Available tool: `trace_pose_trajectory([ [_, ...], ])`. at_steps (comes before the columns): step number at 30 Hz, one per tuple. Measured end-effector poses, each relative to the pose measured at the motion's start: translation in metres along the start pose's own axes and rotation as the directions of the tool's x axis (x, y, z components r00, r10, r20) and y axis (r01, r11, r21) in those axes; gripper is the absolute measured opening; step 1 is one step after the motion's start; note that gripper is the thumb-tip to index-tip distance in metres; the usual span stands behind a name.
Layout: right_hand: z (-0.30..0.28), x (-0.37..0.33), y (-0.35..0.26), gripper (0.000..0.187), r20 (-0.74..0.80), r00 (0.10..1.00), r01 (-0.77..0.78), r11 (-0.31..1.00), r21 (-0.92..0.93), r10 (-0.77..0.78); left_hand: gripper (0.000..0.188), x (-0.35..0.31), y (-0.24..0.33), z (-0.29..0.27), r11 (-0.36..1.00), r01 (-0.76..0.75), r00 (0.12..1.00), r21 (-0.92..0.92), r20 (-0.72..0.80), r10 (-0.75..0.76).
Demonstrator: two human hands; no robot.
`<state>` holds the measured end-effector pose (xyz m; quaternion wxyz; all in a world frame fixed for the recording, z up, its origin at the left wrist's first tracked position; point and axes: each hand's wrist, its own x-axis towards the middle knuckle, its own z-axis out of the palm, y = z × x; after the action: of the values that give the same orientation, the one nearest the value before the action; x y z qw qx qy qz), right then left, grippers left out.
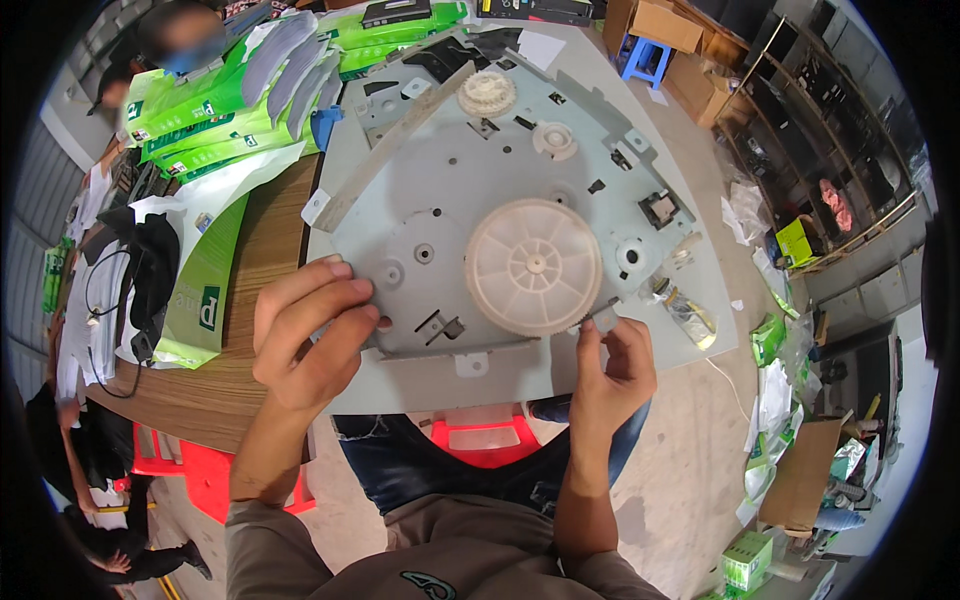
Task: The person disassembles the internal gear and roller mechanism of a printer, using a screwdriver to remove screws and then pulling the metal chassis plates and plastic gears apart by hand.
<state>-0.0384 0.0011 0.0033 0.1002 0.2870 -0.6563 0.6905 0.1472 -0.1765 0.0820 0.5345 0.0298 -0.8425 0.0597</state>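
A grey sheet-metal plate (440, 180) with bent-up edges, holes and tabs lies in front of me on the table. On it sits a large white plastic gear (533, 265), right of the middle. A smaller white gear (487, 93) and a round white plastic part (554, 140) are near its far side. My left hand (315, 330) grips the plate's near left edge, fingers curled over it. With thumb and fingers, my right hand (615, 365) pinches a metal tab at the near right corner, beside the large gear's rim.
Green paper packs (220, 110) are stacked at the far left. A torn green wrapper (205, 290) and black cable lie on the wooden table (270, 230). At right, a small clear bag (688, 315) rests near the table edge. Shelves (820, 130) and cartons stand beyond; other people are at left.
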Motion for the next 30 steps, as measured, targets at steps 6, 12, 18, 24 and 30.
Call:
trace_pose_trajectory([
  [6,-0.004,-0.001,0.0,0.013,0.016,0.999,-0.033,0.999,-0.036,0.034,0.029,0.001,0.0,0.001,0.999,-0.046,0.999,0.004,-0.017,0.046],
  [12,-0.002,-0.003,0.003,0.015,-0.036,0.997,-0.066,0.997,0.039,0.068,0.031,-0.001,0.002,0.003,1.0,-0.001,1.0,0.005,-0.008,0.001],
  [18,-0.006,-0.002,0.001,0.016,-0.035,0.997,-0.068,0.997,0.035,0.069,0.014,0.0,0.002,-0.001,0.997,-0.059,0.998,0.044,0.024,0.058],
  [24,-0.004,0.001,0.004,0.017,-0.051,0.997,-0.049,0.997,0.053,0.052,0.027,0.0,0.002,0.002,1.0,0.019,1.0,-0.022,0.002,-0.019],
  [30,-0.008,0.006,0.0,0.019,-0.066,0.997,-0.042,0.999,0.01,0.043,0.017,-0.005,-0.001,0.012,0.999,0.032,0.999,-0.016,-0.029,-0.032],
])
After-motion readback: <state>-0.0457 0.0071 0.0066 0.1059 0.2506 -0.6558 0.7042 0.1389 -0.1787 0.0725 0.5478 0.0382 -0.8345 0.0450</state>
